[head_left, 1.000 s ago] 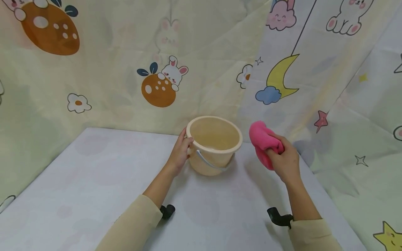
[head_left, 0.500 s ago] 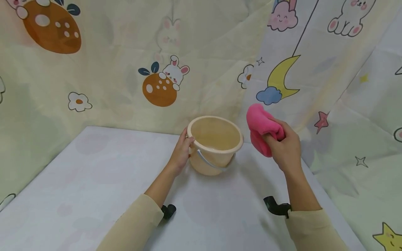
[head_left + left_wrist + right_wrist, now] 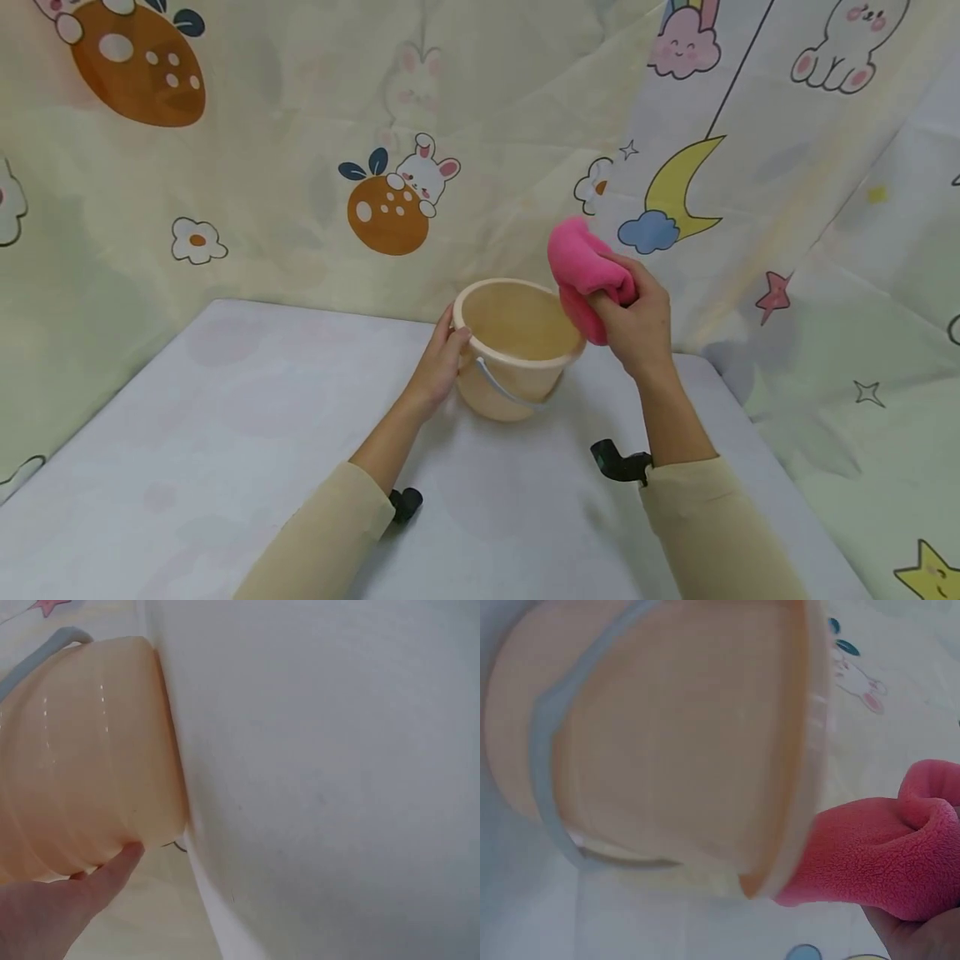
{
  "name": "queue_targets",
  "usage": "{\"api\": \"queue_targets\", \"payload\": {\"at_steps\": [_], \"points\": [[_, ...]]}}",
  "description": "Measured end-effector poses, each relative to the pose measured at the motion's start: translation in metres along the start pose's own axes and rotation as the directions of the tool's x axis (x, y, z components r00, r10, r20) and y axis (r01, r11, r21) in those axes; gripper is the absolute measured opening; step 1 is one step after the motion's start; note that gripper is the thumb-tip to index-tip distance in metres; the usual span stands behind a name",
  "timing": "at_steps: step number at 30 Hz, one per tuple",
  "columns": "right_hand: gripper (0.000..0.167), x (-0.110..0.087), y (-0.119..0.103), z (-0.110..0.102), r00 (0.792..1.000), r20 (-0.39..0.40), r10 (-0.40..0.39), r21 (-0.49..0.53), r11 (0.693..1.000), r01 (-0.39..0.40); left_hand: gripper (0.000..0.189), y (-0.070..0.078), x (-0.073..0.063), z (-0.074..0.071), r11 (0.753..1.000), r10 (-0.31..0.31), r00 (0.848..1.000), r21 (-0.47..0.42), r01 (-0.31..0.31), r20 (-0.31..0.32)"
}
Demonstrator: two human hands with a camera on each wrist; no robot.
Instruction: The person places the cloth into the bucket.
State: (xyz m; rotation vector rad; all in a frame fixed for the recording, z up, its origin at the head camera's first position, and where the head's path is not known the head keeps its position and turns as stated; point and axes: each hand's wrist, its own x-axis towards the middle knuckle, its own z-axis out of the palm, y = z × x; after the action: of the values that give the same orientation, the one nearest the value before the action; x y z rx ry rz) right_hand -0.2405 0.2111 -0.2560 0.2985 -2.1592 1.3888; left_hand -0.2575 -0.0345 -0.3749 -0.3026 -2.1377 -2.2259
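A cream plastic bucket (image 3: 498, 387) with a grey handle (image 3: 510, 392) stands on the white table. My left hand (image 3: 438, 362) holds its left side, thumb by the rim; in the left wrist view some fingers (image 3: 112, 877) lie along the bucket wall (image 3: 90, 757). A folded pink fleecy cloth (image 3: 581, 258) is gripped in my right hand (image 3: 637, 321), above the bucket's right rim. The right wrist view has the cloth (image 3: 885, 855) beside the bucket rim (image 3: 810, 750), overlapping it in sight; whether they touch I cannot tell. The bucket's bottom inside is hidden.
The white tabletop (image 3: 225, 442) runs up to a patterned cloth backdrop (image 3: 262, 167) behind and on the right. Black camera mounts (image 3: 618, 462) stick out from both wrists.
My right hand has raised the pink cloth and carried it left, from beside the bucket to over its right rim. The left hand and the bucket stay in place.
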Motion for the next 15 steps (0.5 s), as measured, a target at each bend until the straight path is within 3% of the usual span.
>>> {"api": "queue_targets", "payload": {"at_steps": [10, 15], "points": [[0.042, 0.003, 0.021, 0.035, 0.996, 0.082, 0.023, 0.012, 1.000, -0.024, 0.067, 0.001, 0.001, 0.000, 1.000, -0.008, 1.000, -0.021, 0.008, 0.005], [0.040, 0.004, 0.028, 0.044, 0.993, 0.112, 0.032, -0.037, 0.999, -0.028, 0.065, 0.001, 0.002, -0.001, 1.000, -0.005, 1.000, -0.009, 0.005, 0.015]]}}
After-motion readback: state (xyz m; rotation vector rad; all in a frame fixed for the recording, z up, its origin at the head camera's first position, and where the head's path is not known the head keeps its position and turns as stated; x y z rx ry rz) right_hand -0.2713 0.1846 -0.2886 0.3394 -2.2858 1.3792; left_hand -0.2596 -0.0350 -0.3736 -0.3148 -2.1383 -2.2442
